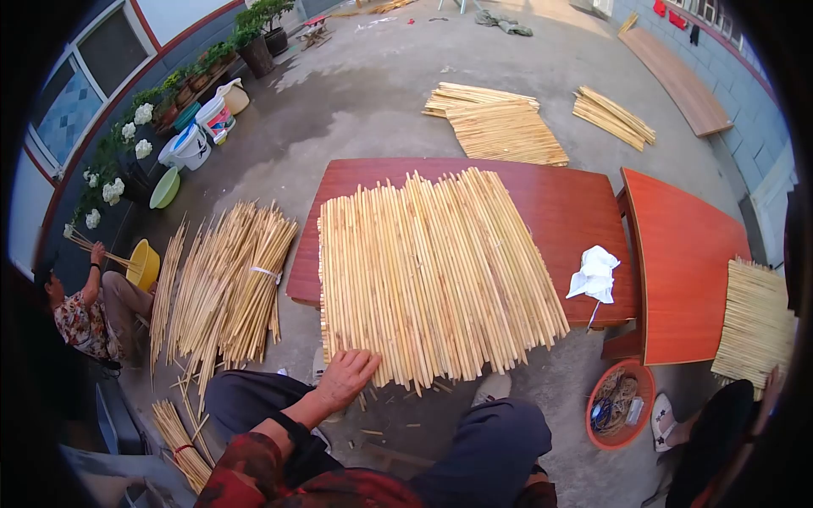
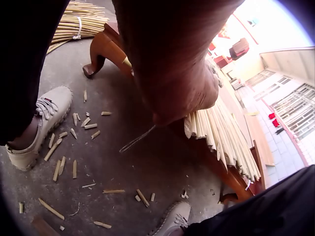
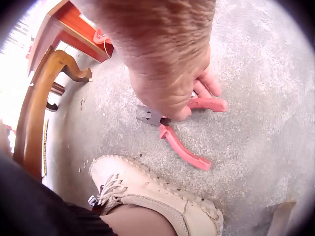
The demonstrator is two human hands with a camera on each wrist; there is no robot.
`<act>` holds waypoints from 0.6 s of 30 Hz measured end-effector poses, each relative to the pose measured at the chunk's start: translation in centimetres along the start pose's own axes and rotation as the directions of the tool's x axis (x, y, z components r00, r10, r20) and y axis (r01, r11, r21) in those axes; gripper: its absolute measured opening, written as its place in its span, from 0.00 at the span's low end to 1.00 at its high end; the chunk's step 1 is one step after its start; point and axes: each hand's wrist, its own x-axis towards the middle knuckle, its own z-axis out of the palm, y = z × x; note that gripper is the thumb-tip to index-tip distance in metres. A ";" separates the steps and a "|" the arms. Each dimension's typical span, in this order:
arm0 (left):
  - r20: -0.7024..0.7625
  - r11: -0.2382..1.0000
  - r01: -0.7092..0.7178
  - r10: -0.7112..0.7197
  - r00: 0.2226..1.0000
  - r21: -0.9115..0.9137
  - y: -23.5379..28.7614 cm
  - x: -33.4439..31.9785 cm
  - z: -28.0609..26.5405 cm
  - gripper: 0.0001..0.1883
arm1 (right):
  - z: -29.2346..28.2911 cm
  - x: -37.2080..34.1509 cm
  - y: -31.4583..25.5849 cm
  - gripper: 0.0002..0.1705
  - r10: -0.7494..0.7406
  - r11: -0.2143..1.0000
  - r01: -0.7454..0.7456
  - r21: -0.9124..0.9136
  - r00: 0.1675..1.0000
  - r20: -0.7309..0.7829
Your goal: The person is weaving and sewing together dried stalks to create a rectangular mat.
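A mat of pale sticks (image 1: 423, 279) laid side by side lies on the red-brown table (image 1: 576, 203), its near ends overhanging the edge. My left hand (image 1: 345, 377) rests at the mat's near left corner, fingers over the stick ends. In the left wrist view a thin wire loop (image 2: 135, 141) hangs just under this hand; whether the fingers grip it or the mat I cannot tell. Down at the concrete floor, my right hand (image 3: 177, 93) pinches one handle of red-handled pliers (image 3: 184, 150) between thumb and fingers. The pliers' handles are spread apart. The head view hides this hand.
Loose stick bundles (image 1: 224, 288) lie on the left, near a seated person (image 1: 93, 313) holding sticks. A white cloth (image 1: 594, 273) lies on the table. An orange basket (image 1: 622, 406) stands right, beside another person's foot. Cut stick pieces (image 2: 59, 167) litter the floor around my shoes.
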 end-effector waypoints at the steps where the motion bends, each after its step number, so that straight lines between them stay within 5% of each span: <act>1: -0.006 1.000 0.006 -0.006 1.000 -0.016 -0.1 -0.1 0.4 0.23 | 0.3 0.5 0.6 0.18 -0.031 0.999 0.031 0.012 1.000 -0.007; 4: -0.030 0.999 -0.004 0.003 1.000 -0.049 0.2 0.0 1.9 0.25 | 4.3 4.6 7.8 0.18 -0.202 0.974 0.208 0.085 0.977 -0.075; 5: -0.043 0.999 -0.023 0.022 0.999 -0.030 0.3 0.1 2.0 0.25 | 0.6 3.3 4.1 0.16 -0.123 0.924 0.159 0.349 0.985 -0.124; 7: -0.046 0.999 -0.030 0.028 0.999 -0.037 0.5 0.0 2.4 0.26 | -10.3 -1.0 -9.1 0.13 0.037 0.583 0.156 0.797 0.975 -0.218; 9: -0.075 1.000 -0.023 0.023 0.997 0.013 0.3 -0.2 2.9 0.27 | -15.1 -1.1 -11.0 0.08 0.064 0.635 0.131 0.761 0.973 -0.221; 11: -0.078 1.000 -0.010 0.011 0.997 0.007 0.0 -0.3 3.6 0.27 | -20.7 -2.0 -14.8 0.11 0.019 0.429 0.121 0.895 0.990 -0.142; 13: -0.090 1.000 -0.001 0.001 0.996 0.002 -0.1 -0.4 4.2 0.26 | -25.6 -3.6 -21.9 0.14 0.069 0.270 0.291 0.918 0.945 -0.320; 18: -0.143 0.998 0.027 -0.034 0.989 -0.050 -0.2 -0.5 4.1 0.25 | -33.4 -5.7 -27.7 0.16 -0.291 0.074 0.408 0.910 0.881 -0.372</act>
